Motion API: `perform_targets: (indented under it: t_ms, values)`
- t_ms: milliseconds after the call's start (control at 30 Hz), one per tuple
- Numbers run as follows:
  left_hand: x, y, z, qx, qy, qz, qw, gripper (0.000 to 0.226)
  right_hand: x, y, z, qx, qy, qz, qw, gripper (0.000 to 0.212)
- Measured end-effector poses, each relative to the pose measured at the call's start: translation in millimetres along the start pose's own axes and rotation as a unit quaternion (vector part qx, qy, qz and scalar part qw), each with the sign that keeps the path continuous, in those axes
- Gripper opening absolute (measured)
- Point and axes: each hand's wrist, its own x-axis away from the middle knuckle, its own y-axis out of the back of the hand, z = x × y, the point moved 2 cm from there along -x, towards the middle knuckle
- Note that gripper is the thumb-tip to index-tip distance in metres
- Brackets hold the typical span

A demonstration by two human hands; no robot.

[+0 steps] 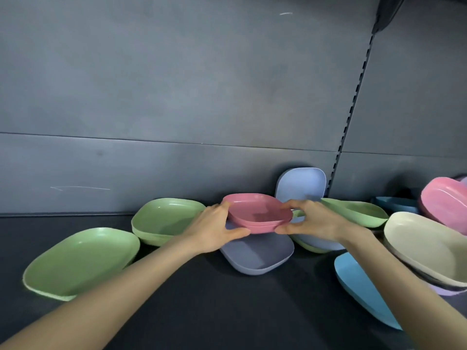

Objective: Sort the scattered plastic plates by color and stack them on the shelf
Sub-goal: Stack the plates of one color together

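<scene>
Both hands grip a pair of nested pink square plastic plates (pixel 257 209) by opposite rims: the left hand (pixel 212 231) on the left edge, the right hand (pixel 313 221) on the right, thumbs at the near edge. The pair sits above a grey-lilac plastic plate (pixel 257 258) lying on the dark shelf (pixel 202 311). Two green plastic plates (pixel 83 261) lie to the left. A cream plate (pixel 424 246) and a blue plate (pixel 361 286) lie to the right.

Single head view, wide-angle. Faces forward and slightly down onto shelf (pixel 202 311), near. Back panel (pixel 177 84) fills upper half; left hand (pixel 214 228) and right hand (pixel 313 223) sit mid-frame.
</scene>
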Motion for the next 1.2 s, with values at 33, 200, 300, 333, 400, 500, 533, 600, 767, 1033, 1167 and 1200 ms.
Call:
perform_targets:
  t_ms: [33,200,300,333,400,500,533,600,767,1033,1167,1200]
  values:
    - [1,-1,0,0.017,0.003,-0.013,1.000,0.072,-3,-1,-2,0.000,0.010,-0.001,1.000,0.046]
    - [16,2,0,0.099,0.014,-0.070,0.993,0.069,-3,-1,0,-0.026,0.068,-0.044,0.996,0.045]
    - [32,14,0,0.135,0.022,-0.108,0.985,0.068,2,-2,14,-0.076,0.093,-0.075,0.990,0.047]
    - [39,20,2,0.141,0.028,-0.117,0.983,0.068,3,-5,20,-0.096,0.096,-0.080,0.988,0.052]
    - [55,30,6,0.175,0.027,-0.124,0.976,0.074,10,-12,34,-0.140,0.095,-0.085,0.982,0.064]
    - [85,43,9,0.236,0.019,-0.122,0.964,0.056,28,-26,56,-0.150,0.107,-0.092,0.979,0.067]
    - [93,45,11,0.254,0.018,-0.119,0.960,0.051,33,-30,61,-0.146,0.110,-0.090,0.979,0.066]
    - [115,50,16,0.280,0.018,-0.115,0.953,0.057,48,-42,73,-0.147,0.110,-0.088,0.979,0.063]
    - [169,52,29,0.303,0.030,-0.091,0.948,0.077,91,-73,101,-0.157,0.121,-0.075,0.977,0.052]
    - [217,47,38,0.246,0.021,-0.045,0.968,0.059,132,-106,120,-0.148,0.116,-0.035,0.982,0.046]
    - [221,53,39,0.168,0.024,-0.021,0.985,0.058,134,-105,128,-0.113,0.096,-0.025,0.989,0.048]
    - [221,54,40,0.135,0.026,-0.019,0.990,0.057,135,-104,129,-0.101,0.092,-0.017,0.990,0.050]
